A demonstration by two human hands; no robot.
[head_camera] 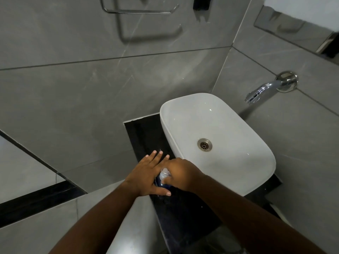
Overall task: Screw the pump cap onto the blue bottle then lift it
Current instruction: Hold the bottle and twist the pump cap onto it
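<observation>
The blue bottle (161,184) stands on the black counter (146,136) just left of the basin, mostly hidden between my hands. Its clear pump cap (164,173) shows at the top of the bottle. My left hand (146,173) lies against the bottle's left side, fingers stretched forward and thumb wrapped under its near side. My right hand (180,174) is closed over the pump cap from the right, with its fingertips hidden behind the cap.
A white basin (238,125) with a metal drain (204,145) sits on the counter to the right. A chrome tap (266,89) juts from the grey tiled wall. A metal towel rail (139,10) hangs at the top left.
</observation>
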